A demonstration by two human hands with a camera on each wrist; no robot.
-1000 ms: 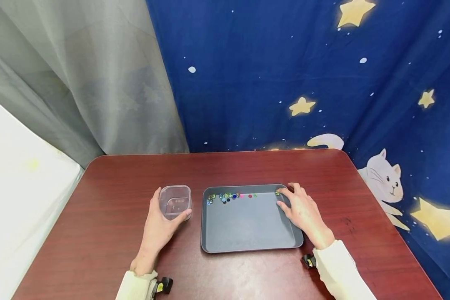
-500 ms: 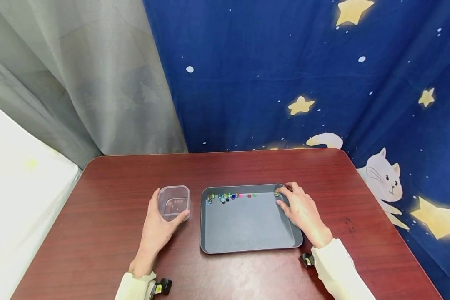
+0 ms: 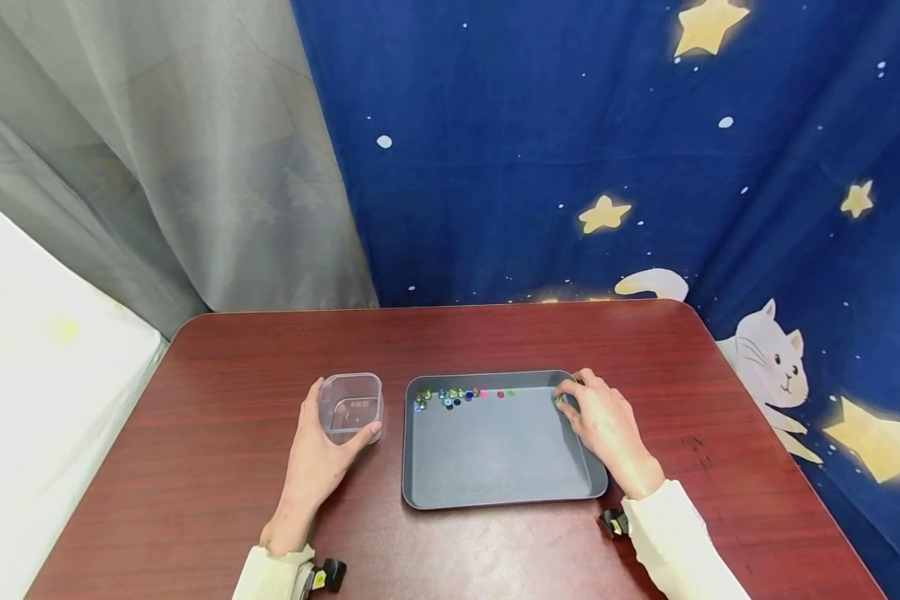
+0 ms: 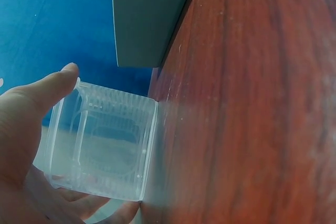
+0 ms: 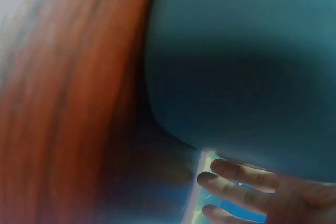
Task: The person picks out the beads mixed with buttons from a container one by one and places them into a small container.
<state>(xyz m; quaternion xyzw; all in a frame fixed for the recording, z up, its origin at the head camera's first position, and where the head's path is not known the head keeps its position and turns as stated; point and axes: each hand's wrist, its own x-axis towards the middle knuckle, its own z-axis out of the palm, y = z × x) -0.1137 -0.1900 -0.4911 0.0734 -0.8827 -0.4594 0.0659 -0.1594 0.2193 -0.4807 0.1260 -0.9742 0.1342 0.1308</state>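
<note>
My left hand holds a clear square plastic container on the table, left of the tray. In the left wrist view the thumb lies at the container's rim and the other fingers curl round its far side. My right hand is over the right end of the grey tray. Its thumb and index finger pinch a small greenish bead. Several small shiny beads of mixed colours lie along the tray's far left side. The right wrist view shows the tray's outside and a few fingertips; the bead is hidden there.
The reddish-brown wooden table has rounded far corners. Behind it hang a grey curtain and a blue star-patterned curtain. The tray has a low raised rim all round.
The greenish bead has come slightly nearer, away from the tray's far edge, between my right thumb and index finger, which have closed together. My left hand and the container stay in place.
</note>
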